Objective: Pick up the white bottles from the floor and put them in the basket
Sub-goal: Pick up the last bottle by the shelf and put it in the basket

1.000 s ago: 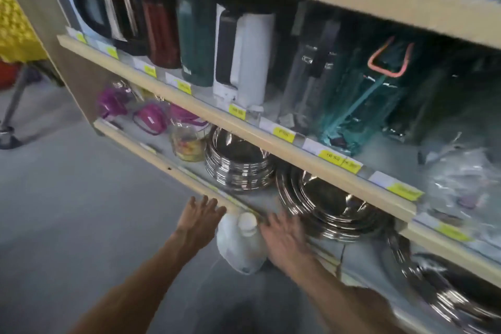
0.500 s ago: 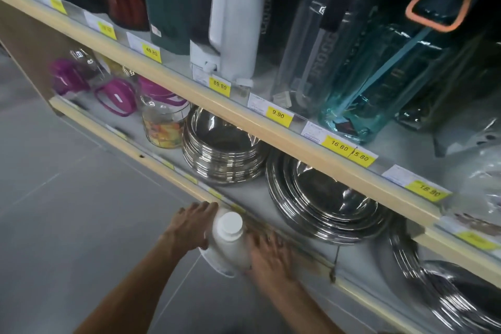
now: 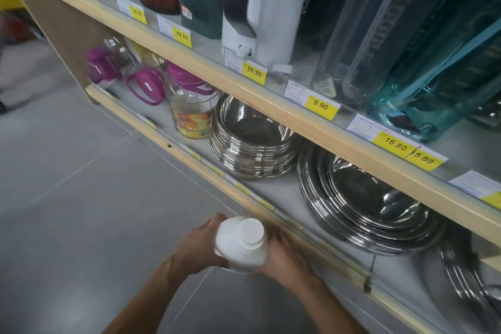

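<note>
Both hands, the left hand [image 3: 196, 245] and the right hand [image 3: 284, 255], grip one white bottle [image 3: 241, 245] above the floor [image 3: 67, 211]; the basket is not visible, so the placing is left.

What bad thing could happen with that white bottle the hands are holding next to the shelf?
1. The white bottle is held only by its sides, between the left hand and the right hand, so it might slip and drop onto the floor.
2. The right hand is very close to the wooden shelf edge, so knuckles or the bottle could bump it.
3. No basket is in view, so the person may have to turn and search while carrying.
</note>
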